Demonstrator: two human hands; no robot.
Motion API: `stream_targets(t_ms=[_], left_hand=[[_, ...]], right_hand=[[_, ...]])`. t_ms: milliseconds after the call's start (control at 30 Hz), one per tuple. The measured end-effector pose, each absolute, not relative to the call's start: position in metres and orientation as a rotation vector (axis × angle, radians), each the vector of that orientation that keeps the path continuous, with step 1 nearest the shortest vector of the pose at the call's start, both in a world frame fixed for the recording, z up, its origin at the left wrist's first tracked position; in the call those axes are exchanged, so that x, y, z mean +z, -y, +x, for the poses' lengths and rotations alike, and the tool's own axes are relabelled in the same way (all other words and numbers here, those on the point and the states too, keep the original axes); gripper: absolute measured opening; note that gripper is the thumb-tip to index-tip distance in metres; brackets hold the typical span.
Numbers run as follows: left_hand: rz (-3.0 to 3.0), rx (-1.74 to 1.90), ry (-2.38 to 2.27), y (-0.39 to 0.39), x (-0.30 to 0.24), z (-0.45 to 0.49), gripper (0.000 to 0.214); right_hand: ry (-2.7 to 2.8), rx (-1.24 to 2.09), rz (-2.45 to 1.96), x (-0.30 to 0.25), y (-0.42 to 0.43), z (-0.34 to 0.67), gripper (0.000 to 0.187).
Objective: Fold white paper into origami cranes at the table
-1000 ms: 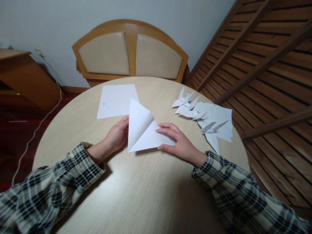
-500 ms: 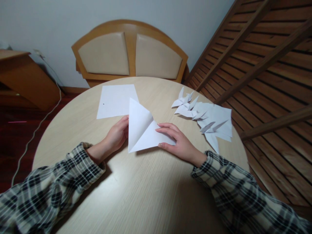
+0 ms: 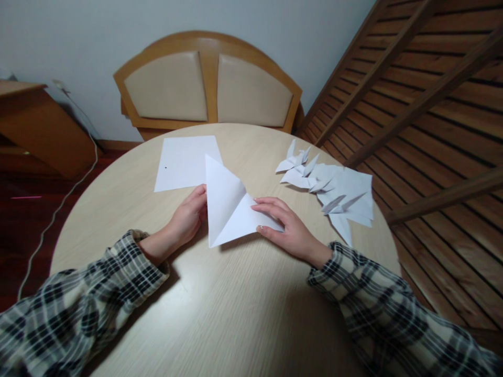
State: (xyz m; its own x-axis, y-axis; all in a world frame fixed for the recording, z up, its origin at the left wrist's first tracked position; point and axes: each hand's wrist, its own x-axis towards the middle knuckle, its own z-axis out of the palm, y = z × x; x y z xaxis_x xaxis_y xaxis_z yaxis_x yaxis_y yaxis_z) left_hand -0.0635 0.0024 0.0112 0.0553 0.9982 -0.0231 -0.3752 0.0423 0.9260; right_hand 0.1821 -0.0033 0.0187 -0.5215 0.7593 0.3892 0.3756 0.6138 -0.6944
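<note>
A white sheet of paper folded into a triangle lies on the round light-wood table, with its upper flap lifted and curling. My left hand grips the paper's left edge, fingers curled round it. Flat on the paper's right corner rests my right hand, fingers stretched out and pressing it down. Both arms wear plaid sleeves.
A flat white sheet lies behind the folded paper. Several folded paper figures are piled at the table's right side. A wooden chair with padded back stands beyond the table. Wooden slats rise on the right.
The folded paper's lower left corner has shifted slightly right and the flap stands a little higher. Both hands stay almost where they were.
</note>
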Motion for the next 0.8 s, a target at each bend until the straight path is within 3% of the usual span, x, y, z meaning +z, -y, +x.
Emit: stream_targets(t_ms=[800], left_hand=[[1.112,1.36,-0.988,-0.0033,0.005,-0.0671,0.004]], right_hand=[[1.964,0.733,-0.862,0.0155,-0.0018,0.1854,0.034]])
